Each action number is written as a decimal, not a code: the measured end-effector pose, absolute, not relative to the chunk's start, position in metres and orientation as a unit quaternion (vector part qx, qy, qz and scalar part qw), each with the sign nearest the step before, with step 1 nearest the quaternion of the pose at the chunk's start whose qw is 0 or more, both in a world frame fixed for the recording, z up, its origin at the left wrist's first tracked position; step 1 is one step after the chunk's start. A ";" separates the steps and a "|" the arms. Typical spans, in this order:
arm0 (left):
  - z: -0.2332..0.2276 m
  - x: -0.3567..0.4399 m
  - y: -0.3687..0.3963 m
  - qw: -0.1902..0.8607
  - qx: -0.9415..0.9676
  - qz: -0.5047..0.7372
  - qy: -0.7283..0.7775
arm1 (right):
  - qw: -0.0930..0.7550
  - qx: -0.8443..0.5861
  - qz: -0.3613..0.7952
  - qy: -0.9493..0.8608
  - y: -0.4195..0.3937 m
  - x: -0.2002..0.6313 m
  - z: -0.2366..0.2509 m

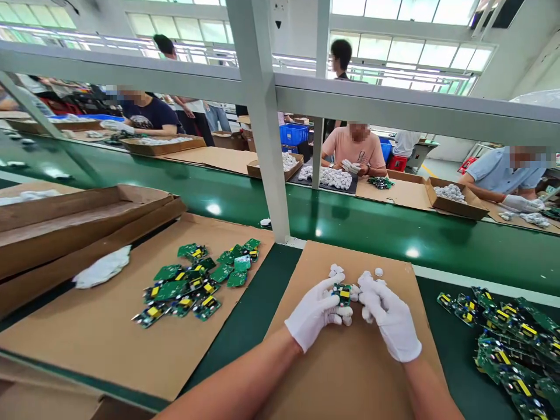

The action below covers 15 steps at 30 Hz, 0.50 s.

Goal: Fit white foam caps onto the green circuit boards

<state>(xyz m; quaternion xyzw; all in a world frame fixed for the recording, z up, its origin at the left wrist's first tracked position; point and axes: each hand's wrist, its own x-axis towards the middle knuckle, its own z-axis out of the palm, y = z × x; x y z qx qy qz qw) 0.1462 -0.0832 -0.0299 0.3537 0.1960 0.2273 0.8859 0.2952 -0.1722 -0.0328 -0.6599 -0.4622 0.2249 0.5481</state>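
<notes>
Cardboard mat [350, 373] underfoot; my left hand [315, 312] pinches a green circuit board [342, 293], right hand [389, 315] closed on a white housing [366, 281]. Risk: gloved grip slips, board drops.

Bare cardboard sheet [350, 373] lies open below the wrists. Left, a strip of green worktop [245, 326] runs free before the heap of circuit boards [196, 280]. Right, another board pile [507, 344] crowds the edge. Ahead, a white steel post [266, 146] and small white caps [336, 270] block the way.
</notes>
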 end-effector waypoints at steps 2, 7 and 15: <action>-0.031 0.145 -0.083 0.894 0.348 0.221 0.175 | 0.537 -0.666 0.307 -0.417 -0.175 0.296 -0.036; -0.031 0.145 -0.083 0.903 0.310 0.221 0.201 | 0.519 -0.663 0.203 -0.500 -0.174 0.298 -0.041; -0.038 0.143 -0.078 0.872 0.347 0.228 0.260 | 0.516 -0.653 0.342 -0.436 -0.178 0.289 -0.034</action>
